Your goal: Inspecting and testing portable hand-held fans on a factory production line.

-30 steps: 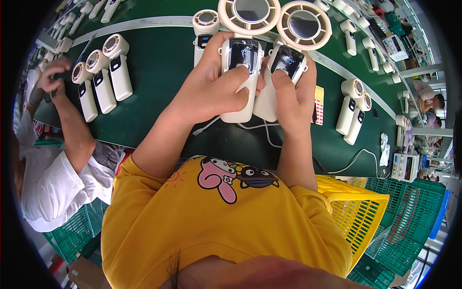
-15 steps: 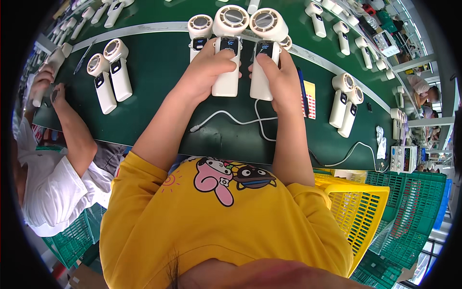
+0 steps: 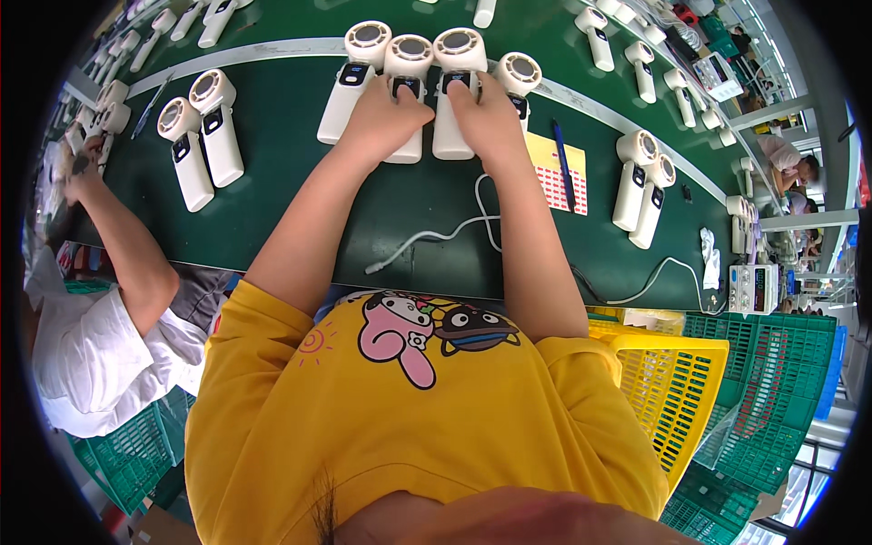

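Both hands are occupied at the far middle of the dark green worktop (image 3: pixel 282 195). Left hand (image 3: pixel 385 123) is closed around the left-held fan (image 3: pixel 409 55), a cream handheld unit; right hand (image 3: pixel 489 118) is closed around a matching right-held fan (image 3: pixel 448 123). The two fans stand side by side, close together, heads pointing away from the wearer, dark front panels up; probably this keeps both panels readable at once. Each thumb lies over the front, near the panel, fingers apparently wrapping the body, a grip that seems to leave the thumb free to press. Whether the bodies rest fully on the surface: cannot tell. An outer fan (image 3: pixel 344 102) leans just beside on the left; a partly hidden fan (image 3: pixel 519 73) lies behind the right hand. Matching orientation suggests an orderly row. Nearer the wearer, a white cable (image 3: pixel 436 236) lies loose, plug end left. Right of the right forearm: yellow label sheet (image 3: pixel 545 154) with blue pen (image 3: pixel 564 163) across it, presumably kept within reach.
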Available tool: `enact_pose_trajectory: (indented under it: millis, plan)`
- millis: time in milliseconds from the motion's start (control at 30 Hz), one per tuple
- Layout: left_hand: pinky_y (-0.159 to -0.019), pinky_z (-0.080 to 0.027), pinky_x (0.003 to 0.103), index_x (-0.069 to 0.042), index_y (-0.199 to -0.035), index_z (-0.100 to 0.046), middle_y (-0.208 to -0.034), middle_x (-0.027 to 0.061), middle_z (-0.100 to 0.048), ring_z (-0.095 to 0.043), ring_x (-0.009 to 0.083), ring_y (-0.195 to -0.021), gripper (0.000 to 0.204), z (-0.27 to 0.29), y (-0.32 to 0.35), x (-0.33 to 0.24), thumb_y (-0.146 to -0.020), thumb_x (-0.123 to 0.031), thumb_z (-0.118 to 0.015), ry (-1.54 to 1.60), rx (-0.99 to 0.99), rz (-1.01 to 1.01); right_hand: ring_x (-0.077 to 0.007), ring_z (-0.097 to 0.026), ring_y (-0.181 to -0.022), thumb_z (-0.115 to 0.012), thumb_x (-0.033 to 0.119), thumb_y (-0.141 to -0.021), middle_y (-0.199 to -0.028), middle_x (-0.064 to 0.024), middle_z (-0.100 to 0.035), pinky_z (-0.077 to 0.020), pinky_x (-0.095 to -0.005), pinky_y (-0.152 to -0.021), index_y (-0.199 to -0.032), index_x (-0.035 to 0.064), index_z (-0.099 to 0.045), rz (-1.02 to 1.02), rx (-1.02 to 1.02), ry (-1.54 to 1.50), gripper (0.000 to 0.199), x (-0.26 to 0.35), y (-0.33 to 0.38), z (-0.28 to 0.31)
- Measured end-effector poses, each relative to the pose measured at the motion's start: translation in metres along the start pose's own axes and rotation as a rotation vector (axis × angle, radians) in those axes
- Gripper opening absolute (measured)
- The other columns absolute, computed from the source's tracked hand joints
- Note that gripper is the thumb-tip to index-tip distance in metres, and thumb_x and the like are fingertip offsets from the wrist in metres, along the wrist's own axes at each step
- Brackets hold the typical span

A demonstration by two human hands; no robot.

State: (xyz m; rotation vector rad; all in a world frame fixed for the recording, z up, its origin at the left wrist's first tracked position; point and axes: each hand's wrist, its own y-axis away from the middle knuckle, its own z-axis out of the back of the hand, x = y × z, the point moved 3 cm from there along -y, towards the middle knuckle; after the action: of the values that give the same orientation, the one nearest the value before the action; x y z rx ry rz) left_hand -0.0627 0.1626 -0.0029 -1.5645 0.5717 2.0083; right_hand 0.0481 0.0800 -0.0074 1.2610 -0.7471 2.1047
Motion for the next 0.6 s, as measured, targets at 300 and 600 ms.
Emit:
enact_pose_trajectory:
  millis: [300, 600]
  plan:
    - [-0.059, -0.046, 0.033, 0.007, -0.09, -0.053, -0.083, 0.0187, -0.056, -0.057, 0.0298, -0.067, 0.034, 0.01, -0.009, 0.007, -0.08, -0.025, -0.048, -0.635, -0.262, -0.571, -0.0274, -0.059, -0.073, -0.042, 0.029, -0.086, -0.075, -0.0169, -0.061, -0.0461, -0.0323, -0.062, -0.109, 0.0003, -0.053, -0.092, 0.073, 0.843, 0.038, 0.015, 0.01, -0.005]
    - [-0.062, -0.047, 0.031, 0.007, -0.09, -0.053, -0.084, 0.0171, -0.058, -0.058, 0.0282, -0.069, 0.028, 0.073, -0.029, 0.012, -0.077, -0.018, -0.054, -0.6, -0.168, 0.093, -0.0241, -0.057, -0.069, -0.047, 0.017, -0.084, -0.082, -0.0096, -0.062, -0.0444, -0.0288, -0.06, -0.102, 0.0096, -0.06, 0.355, 0.192, 0.429, 0.023, 0.021, 0.035, 0.006]
